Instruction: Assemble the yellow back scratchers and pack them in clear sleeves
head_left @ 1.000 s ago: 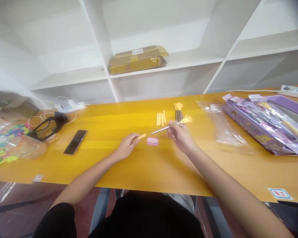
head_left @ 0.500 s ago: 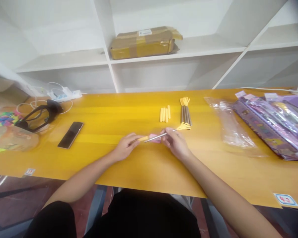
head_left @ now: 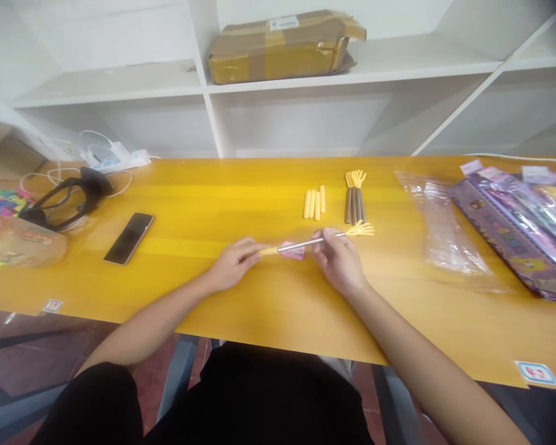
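My left hand [head_left: 233, 264] is closed around a yellow handle [head_left: 267, 251], whose end points right. Between finger and thumb, my right hand [head_left: 340, 259] grips a back scratcher with a silver rod [head_left: 301, 245] and a yellow hand-shaped head [head_left: 360, 229]. The rod's left end meets the handle's end in one nearly straight line; whether it has entered cannot be seen. Under the rod, a small pink label [head_left: 293, 250] shows on the table. Behind lie several loose yellow handles [head_left: 312, 204] and several back scratchers with dark rods [head_left: 354, 204].
Clear plastic bags [head_left: 451, 235] and purple packages [head_left: 500, 228] lie on the right of the table [head_left: 241, 321]. A phone [head_left: 129, 238], black-framed glasses [head_left: 69, 198], a power strip [head_left: 123, 161] and a tub of colourful pieces [head_left: 23, 241] are on the left. A taped carton [head_left: 278, 52] sits on the shelf.
The rod's end has come up against the yellow handle, and the two now line up. The whole view has shifted slightly.
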Tool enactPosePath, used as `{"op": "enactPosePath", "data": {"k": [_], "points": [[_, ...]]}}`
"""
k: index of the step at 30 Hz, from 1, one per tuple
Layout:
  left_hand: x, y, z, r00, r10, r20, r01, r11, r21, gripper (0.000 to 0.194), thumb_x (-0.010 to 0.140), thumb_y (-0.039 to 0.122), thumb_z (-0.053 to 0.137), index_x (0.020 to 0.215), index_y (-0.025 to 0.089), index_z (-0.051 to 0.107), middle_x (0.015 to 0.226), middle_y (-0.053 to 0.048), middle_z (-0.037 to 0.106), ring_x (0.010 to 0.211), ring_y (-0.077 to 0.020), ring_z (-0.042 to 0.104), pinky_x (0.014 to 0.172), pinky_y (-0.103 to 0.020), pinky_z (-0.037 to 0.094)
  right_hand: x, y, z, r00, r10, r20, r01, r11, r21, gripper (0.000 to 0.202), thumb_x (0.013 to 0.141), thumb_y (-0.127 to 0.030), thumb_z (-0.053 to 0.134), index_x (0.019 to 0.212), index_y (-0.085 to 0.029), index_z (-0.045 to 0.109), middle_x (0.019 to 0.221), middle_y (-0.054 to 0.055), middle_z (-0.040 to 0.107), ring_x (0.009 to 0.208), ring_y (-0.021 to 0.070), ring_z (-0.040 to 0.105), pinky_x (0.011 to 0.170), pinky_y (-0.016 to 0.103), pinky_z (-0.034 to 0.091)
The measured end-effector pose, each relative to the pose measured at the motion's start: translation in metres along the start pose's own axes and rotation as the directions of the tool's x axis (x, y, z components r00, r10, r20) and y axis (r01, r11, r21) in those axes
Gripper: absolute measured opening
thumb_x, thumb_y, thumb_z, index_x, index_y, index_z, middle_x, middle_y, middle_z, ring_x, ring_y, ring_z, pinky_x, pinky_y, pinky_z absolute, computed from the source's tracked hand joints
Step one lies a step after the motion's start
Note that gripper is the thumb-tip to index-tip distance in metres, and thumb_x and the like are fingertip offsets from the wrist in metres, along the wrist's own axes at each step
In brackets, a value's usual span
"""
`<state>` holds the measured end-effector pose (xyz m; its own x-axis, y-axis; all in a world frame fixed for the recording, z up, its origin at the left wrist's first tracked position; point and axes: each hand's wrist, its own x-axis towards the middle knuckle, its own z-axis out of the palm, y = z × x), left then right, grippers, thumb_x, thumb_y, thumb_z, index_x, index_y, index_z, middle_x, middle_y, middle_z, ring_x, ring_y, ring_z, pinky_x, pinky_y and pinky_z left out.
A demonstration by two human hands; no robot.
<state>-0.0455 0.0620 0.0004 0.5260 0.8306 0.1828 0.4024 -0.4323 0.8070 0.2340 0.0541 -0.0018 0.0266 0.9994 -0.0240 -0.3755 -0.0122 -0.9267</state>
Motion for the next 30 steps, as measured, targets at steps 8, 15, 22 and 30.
{"op": "enactPosePath", "data": {"k": [8, 15, 22, 30], "points": [[-0.004, 0.002, 0.001, 0.994, 0.095, -0.053, -0.087, 0.987, 0.136, 0.040, 0.111, 0.040, 0.047, 0.139, 0.028, 0.072, 0.107, -0.008, 0.066, 0.090, -0.0183, 0.061, 0.087, -0.032, 0.052, -0.001, 0.003, -0.007, 0.996, -0.076, 0.040, 0.081, 0.986, -0.142, 0.043, 0.091, -0.065, 0.074, 0.086, -0.022, 0.073, 0.069, 0.000, 0.062, 0.052, 0.0104, 0.046, 0.048, 0.027, 0.036], [-0.005, 0.001, 0.000, 0.989, 0.144, -0.044, -0.133, 0.973, 0.189, 0.041, 0.111, 0.036, 0.045, 0.143, 0.027, 0.069, 0.108, -0.009, 0.065, 0.091, -0.0179, 0.062, 0.084, -0.031, 0.051, -0.001, 0.006, -0.009, 0.991, -0.089, 0.099, 0.102, 0.986, -0.135, 0.037, 0.097, -0.059, 0.072, 0.092, -0.023, 0.077, 0.069, -0.001, 0.062, 0.054, 0.0104, 0.049, 0.059, 0.028, 0.044], [-0.006, 0.001, -0.002, 0.988, 0.155, 0.012, -0.153, 0.964, 0.218, 0.042, 0.112, 0.034, 0.043, 0.148, 0.029, 0.065, 0.106, -0.007, 0.063, 0.090, -0.0168, 0.061, 0.084, -0.028, 0.050, -0.001, 0.007, -0.012, 0.985, -0.089, 0.147, 0.115, 0.978, -0.176, 0.039, 0.097, -0.061, 0.071, 0.094, -0.023, 0.079, 0.075, 0.001, 0.065, 0.055, 0.0110, 0.050, 0.061, 0.030, 0.048], [-0.005, -0.002, 0.003, 0.982, 0.172, 0.074, -0.186, 0.945, 0.268, 0.045, 0.112, 0.027, 0.042, 0.153, 0.031, 0.059, 0.108, -0.006, 0.063, 0.091, -0.0162, 0.060, 0.084, -0.028, 0.050, -0.002, 0.003, -0.010, 0.967, -0.132, 0.216, 0.184, 0.954, -0.238, 0.040, 0.102, -0.060, 0.064, 0.092, -0.024, 0.079, 0.064, -0.002, 0.056, 0.060, 0.0141, 0.055, 0.076, 0.033, 0.053]]}}
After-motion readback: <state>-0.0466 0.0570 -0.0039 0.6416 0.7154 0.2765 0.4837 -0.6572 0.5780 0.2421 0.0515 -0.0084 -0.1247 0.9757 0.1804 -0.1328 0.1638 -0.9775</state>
